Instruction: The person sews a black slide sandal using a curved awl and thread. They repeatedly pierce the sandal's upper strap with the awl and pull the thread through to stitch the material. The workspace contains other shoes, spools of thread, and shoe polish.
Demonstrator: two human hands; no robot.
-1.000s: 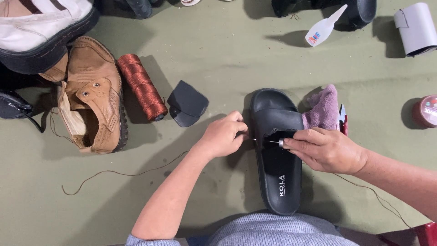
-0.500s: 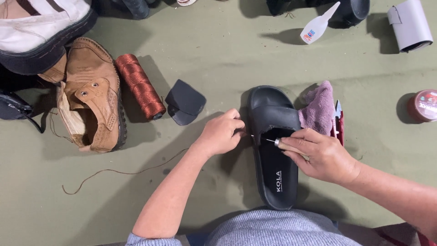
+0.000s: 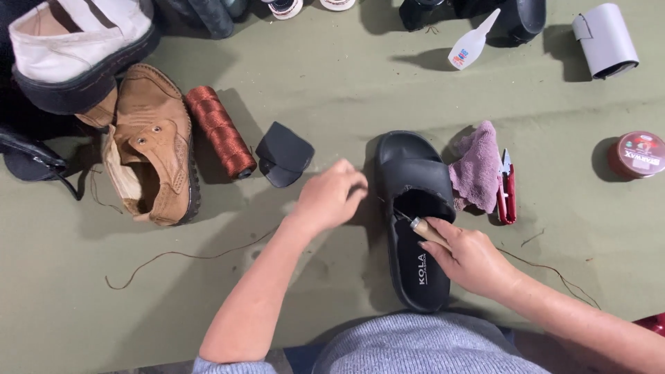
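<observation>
your right hand [image 3: 471, 260] grips a wooden-handled awl [image 3: 422, 228] poking under the strap of the black slide sandal [image 3: 415, 208] before you; your left hand [image 3: 329, 197], loosely curled and holding nothing visible, sits at its 9 o'clock; a rust-red thread spool [image 3: 218, 131] lies beyond at 10 o'clock

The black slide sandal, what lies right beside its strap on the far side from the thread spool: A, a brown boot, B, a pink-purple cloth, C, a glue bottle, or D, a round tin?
B: the pink-purple cloth lies bunched against the strap of the black slide sandal, with red snips just beyond it.
</observation>
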